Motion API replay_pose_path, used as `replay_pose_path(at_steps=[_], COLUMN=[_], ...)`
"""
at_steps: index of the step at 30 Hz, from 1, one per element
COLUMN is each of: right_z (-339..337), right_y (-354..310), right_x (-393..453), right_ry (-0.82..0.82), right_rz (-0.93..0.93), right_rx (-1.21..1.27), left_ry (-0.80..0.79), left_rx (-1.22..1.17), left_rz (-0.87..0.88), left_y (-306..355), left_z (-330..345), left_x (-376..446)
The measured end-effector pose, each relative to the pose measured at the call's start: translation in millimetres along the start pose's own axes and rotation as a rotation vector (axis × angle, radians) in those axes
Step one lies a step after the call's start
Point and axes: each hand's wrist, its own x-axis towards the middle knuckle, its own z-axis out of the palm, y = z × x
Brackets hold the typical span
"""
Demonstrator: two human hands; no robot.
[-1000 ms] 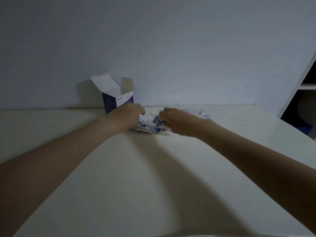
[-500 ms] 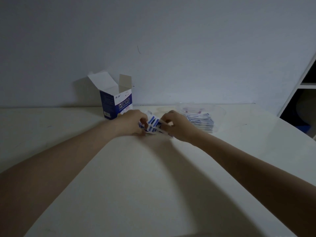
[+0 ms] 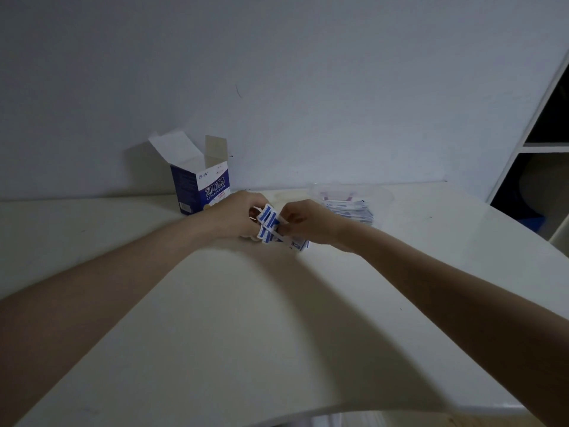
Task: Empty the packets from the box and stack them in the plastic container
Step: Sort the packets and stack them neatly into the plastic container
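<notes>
Meanwhile, a loose bundle of small white-and-blue paper packets (image 3: 271,224) was pinched between the left hand (image 3: 238,218) and the right hand (image 3: 303,223), just above the white table (image 3: 277,334). The blue-and-white cardboard box (image 3: 200,186) stood open at the far left; the clear plastic container (image 3: 354,200), partly filled, lay far right. Edges should be squared against the table before transfer, lest packets be dropped.

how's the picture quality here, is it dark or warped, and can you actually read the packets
Head view: dim, bluish light; wide-angle bend curves the table edge; arms cast soft shadows; packets between left hand and right hand too small and soft to read.
</notes>
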Motion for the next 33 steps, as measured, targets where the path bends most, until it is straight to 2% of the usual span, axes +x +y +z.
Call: replay_pose_path(at_steps=[2,5,8,12,17,19,22,24,29,31,33], right_z=[-3.2,-9.3,-9.1,-1.1,-16.2,-26.1,-29.6,-30.0,-32.2,-34.4,-46.4], right_y=[0.9,3.1,8.5,19.6,34.6,37.5,38.2,40.1,42.0,38.8,33.9], right_x=[-1.7,-5.3,-8.9,-15.4,-26.3,-29.9,-30.5,-28.0,-30.5,-32.3,-30.4], right_ry=[0.030,0.144,0.175,0.072,-0.071,-0.120,-0.154,-0.142,-0.101,-0.111,-0.051], right_rz=[-0.016,-0.082,-0.157,-0.172,-0.075,-0.031,0.007,0.003,-0.003,-0.012,-0.035], right_rx=[-0.048,-0.245,-0.421,-0.538,-0.791,-0.748,-0.505,-0.438,-0.419,-0.415,-0.419], left_ry=[-0.004,-0.022,-0.051,-0.050,-0.043,-0.053,-0.056,-0.045,-0.007,-0.019,-0.001], left_rx=[-0.028,-0.111,0.008,0.226,0.271,0.285,0.305,0.303,0.098,0.080,0.050], left_rz=[0.010,-0.033,-0.072,-0.020,-0.015,0.003,0.017,0.018,-0.063,-0.082,-0.079], left_y=[3.2,7.2,8.9,13.7,21.3,22.1,24.3,26.5,26.5,29.7,34.9], left_z=[-1.5,-3.0,2.2,23.1,41.4,42.6,44.3,45.5,43.3,39.7,28.0], left_x=[-2.1,-4.6,-5.4,-6.3,-7.5,-8.1,-6.7,-5.6,-7.2,-7.0,0.2])
